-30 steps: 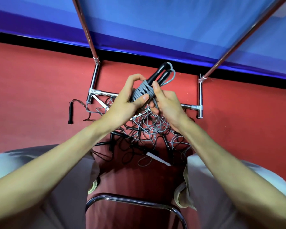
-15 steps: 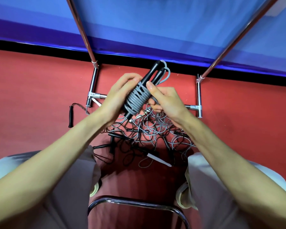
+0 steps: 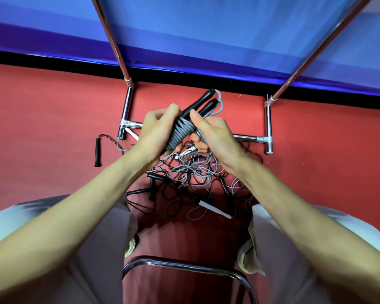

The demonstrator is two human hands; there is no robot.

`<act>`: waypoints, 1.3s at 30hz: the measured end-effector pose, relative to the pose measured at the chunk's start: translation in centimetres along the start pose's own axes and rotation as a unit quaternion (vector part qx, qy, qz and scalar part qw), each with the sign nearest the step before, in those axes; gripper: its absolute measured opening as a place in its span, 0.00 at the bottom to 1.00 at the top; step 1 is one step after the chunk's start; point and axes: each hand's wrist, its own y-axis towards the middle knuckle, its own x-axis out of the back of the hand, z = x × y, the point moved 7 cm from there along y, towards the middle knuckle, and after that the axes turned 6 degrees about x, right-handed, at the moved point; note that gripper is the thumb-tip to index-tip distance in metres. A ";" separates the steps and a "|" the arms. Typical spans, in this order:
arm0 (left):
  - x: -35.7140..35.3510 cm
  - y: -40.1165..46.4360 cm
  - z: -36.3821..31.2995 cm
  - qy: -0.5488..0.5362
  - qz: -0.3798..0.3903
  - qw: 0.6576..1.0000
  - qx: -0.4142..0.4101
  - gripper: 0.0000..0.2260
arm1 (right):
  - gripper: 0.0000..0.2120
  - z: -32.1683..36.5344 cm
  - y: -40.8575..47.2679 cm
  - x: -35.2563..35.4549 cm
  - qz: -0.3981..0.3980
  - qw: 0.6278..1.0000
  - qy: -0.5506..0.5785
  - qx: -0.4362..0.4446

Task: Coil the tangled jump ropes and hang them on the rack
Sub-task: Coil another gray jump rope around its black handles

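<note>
Left hand (image 3: pixel 156 130) and right hand (image 3: pixel 213 132) both grip a grey-wound, black-handled jump rope (image 3: pixel 184 130) above the chrome rack (image 3: pixel 268 139); the tangled ropes (image 3: pixel 191 178) lie beneath on the red floor (image 3: pixel 42 128).

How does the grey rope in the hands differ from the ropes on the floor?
The grey rope is wound in tight turns around its two black handles; the floor ropes lie as a loose tangle. It is held up by the left hand and right hand; the floor ropes rest on the red floor. The pile mixes grey and black cords. Both include black handles.
</note>
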 end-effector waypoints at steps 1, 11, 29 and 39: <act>0.1 0.1 0.0 0.016 -0.016 1.000 -0.014 0.14 | 0.16 0.0 0.1 0.2 0.004 1.000 -0.016 -0.004; -0.2 -1.3 -1.7 0.389 -0.099 0.862 -0.308 0.16 | 0.22 -0.4 -1.0 1.2 0.040 0.990 -0.035 -0.134; -1.1 0.4 2.0 0.037 0.154 0.985 0.071 0.19 | 0.17 -0.3 0.8 2.6 -0.021 0.998 0.066 0.000; -1.6 0.2 1.3 -0.086 0.220 0.971 0.048 0.11 | 0.30 1.0 0.9 4.1 -0.069 0.985 -0.154 0.039</act>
